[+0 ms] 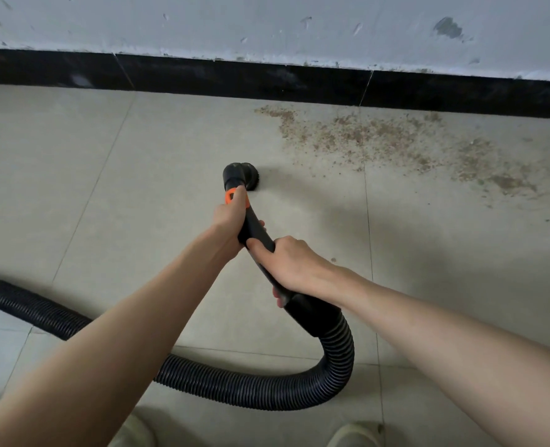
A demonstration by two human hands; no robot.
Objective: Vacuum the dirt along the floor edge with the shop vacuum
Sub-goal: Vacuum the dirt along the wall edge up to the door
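Note:
A black vacuum wand with an orange collar points away from me toward the wall. Its round brush nozzle rests on the pale floor tile. My left hand grips the wand just behind the orange collar. My right hand grips the wand lower down, near the cuff where the ribbed black hose joins. Brown dirt is scattered over the tile to the right of the nozzle, along the black baseboard. The nozzle sits left of the dirt patch, apart from it.
The hose loops behind my arms and runs off the left edge. A scuffed grey wall rises above the baseboard. The toes of my two light shoes show at the bottom edge. The vacuum body is out of view.

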